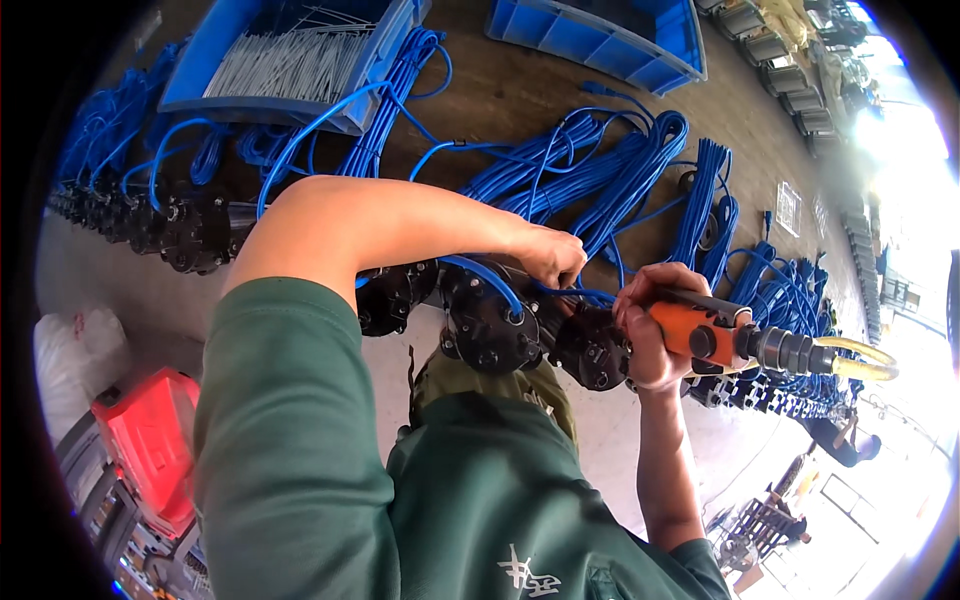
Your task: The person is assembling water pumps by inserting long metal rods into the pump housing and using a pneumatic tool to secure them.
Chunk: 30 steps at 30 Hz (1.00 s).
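My right hand (pixel 648 325) is wrapped round an orange and black air tool (pixel 680 328) with a metal hose fitting and a yellow hose at its right end. The tool's working end is hidden behind my hand. My left arm reaches across from the left, and my left hand (pixel 555 258) is closed, fingers bent downward; what they pinch, if anything, is hidden. Just below both hands is a round black motor-like unit (pixel 595 350) at the bench edge. A similar black unit (pixel 490 325) with a blue cable (pixel 485 275) sits to its left.
Bundles of blue cable (pixel 620 165) lie along the brown bench (pixel 470 90). A blue bin (pixel 340 120) of white cable ties stands far left, another blue bin (pixel 600 45) at the back. More black units (pixel 195 235) line the edge. A red container (pixel 155 445) stands lower left.
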Motion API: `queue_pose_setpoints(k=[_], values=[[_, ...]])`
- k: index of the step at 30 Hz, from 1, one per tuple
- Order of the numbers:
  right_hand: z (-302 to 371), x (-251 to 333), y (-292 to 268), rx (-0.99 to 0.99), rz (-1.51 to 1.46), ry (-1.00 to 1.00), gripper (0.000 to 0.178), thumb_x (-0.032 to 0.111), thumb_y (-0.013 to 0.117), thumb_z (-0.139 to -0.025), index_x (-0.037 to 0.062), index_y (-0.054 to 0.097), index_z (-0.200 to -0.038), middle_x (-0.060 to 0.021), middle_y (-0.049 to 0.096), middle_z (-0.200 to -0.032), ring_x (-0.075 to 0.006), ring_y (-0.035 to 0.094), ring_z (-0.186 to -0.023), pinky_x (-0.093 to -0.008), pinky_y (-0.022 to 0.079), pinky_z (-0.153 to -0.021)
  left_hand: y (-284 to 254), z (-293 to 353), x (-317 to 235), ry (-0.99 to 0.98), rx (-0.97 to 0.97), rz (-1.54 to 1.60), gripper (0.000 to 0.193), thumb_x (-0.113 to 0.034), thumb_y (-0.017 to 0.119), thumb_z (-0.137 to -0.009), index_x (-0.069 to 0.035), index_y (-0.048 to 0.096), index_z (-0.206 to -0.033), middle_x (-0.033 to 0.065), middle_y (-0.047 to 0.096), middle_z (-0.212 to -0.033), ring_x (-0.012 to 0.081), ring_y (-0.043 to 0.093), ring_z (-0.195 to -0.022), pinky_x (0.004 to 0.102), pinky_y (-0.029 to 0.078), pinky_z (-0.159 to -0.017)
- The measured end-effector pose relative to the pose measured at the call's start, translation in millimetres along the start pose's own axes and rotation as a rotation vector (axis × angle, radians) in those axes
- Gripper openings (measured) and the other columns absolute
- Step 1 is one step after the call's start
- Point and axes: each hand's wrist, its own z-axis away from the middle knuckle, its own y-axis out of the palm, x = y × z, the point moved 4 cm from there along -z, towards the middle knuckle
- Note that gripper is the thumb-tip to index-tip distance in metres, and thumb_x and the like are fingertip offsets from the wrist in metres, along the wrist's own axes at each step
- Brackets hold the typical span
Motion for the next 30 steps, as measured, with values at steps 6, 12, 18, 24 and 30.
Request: queue_pose_setpoints(k=[6, 12, 18, 24, 30], values=[[1, -2, -2, 0.081, 0.084, -0.043, 0.031, -0.001, 0.062, -0.079, -0.0019, 0.053, -0.108, -0.0134, 0.057, -0.089, -0.0150, 0.058, -0.066, -0.0280, 0.054, -0.061, -2, -1, -4, -0.014, -0.001, 0.012, 0.010, -0.007, 0.070, -0.069, 0.000, 0.074, -0.075, 0.0190, 0.067, -0.072, 0.0374, 0.064, -0.068, 0.0442, 0.048, -0.062], [7, -10, -7, 0.136, 0.245, -0.004, 0.032, -0.002, 0.062, -0.078, -0.0019, 0.056, -0.109, -0.0128, 0.060, -0.091, -0.0149, 0.061, -0.069, -0.0265, 0.054, -0.062, 3, -3, 3, 0.053, 0.004, -0.059, 0.008, -0.009, 0.071, -0.069, -0.001, 0.072, -0.071, 0.0197, 0.065, -0.069, 0.0370, 0.064, -0.066, 0.0450, 0.047, -0.059], [4, -12, -12, 0.200, 0.240, -0.021, 0.033, -0.001, 0.061, -0.077, -0.0013, 0.056, -0.110, -0.0112, 0.061, -0.089, -0.0150, 0.061, -0.071, -0.0277, 0.054, -0.065, -39, -5, -10, -0.324, 0.187, -0.250, 0.011, -0.010, 0.073, -0.079, -0.003, 0.077, -0.085, 0.0143, 0.074, -0.082, 0.0285, 0.072, -0.078, 0.0390, 0.057, -0.070], [7, 27, 7, 0.146, 0.050, 0.049, 0.038, -0.001, 0.061, -0.076, -0.0015, 0.056, -0.114, -0.0124, 0.063, -0.091, -0.0175, 0.062, -0.071, -0.0295, 0.054, -0.065, -143, 23, -147, -0.531, -0.227, -0.738, 0.011, -0.011, 0.074, -0.082, 0.000, 0.075, -0.084, 0.0169, 0.073, -0.080, 0.0327, 0.072, -0.083, 0.0401, 0.058, -0.071], [41, 90, -27, 0.343, -0.078, -0.229, 0.033, 0.005, 0.067, -0.082, -0.0015, 0.057, -0.113, -0.0148, 0.062, -0.092, -0.0181, 0.062, -0.065, -0.0307, 0.054, -0.061, 8, 65, -298, -0.189, -1.891, -0.211, 0.005, -0.004, 0.064, -0.091, 0.001, 0.064, -0.093, 0.0036, 0.062, -0.072, 0.0140, 0.054, -0.054, 0.0295, 0.043, -0.050]])
